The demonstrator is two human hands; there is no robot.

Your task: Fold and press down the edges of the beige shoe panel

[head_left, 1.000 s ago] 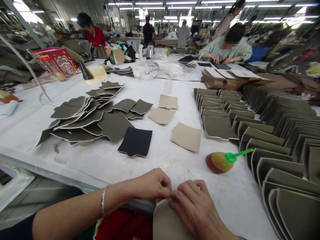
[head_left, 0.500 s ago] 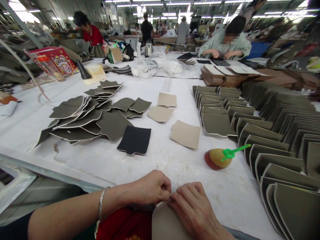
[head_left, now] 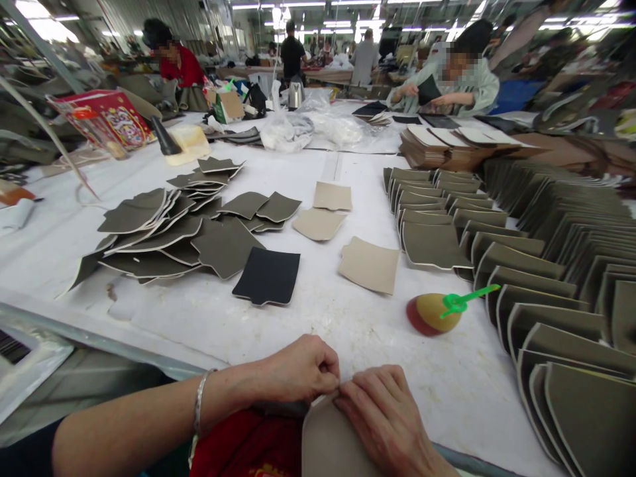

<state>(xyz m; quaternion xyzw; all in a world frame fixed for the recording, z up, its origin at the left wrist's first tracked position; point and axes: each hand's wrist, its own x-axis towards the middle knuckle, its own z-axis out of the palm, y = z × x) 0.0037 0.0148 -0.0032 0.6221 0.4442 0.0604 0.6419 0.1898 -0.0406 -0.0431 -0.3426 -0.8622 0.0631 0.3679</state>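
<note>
A beige panel (head_left: 328,440), like coated fabric or leather, is held at the table's front edge, over a red garment. My left hand (head_left: 309,370), with a silver bangle at the wrist, pinches the panel's top edge. My right hand (head_left: 380,407) is closed over the same edge, its fingertips almost meeting the left ones. The fingers hide the spot they grip. Beyond my hands lie a black panel (head_left: 268,277) and a loose beige panel (head_left: 370,265), with two smaller beige pieces (head_left: 318,224) behind. To the right rests a yellow-and-red bottle (head_left: 433,314) with a green nozzle.
A heap of olive panels (head_left: 228,246) spreads over the left of the white table (head_left: 189,324). Standing rows of olive panels (head_left: 556,324) fill the right side. Farther back are brown stacks (head_left: 427,149), plastic bags (head_left: 338,129) and a co-worker (head_left: 477,79) handling a dark piece.
My hands keep their grip on the beige panel and have barely moved. Across the table, the co-worker has lifted a dark piece between both hands.
</note>
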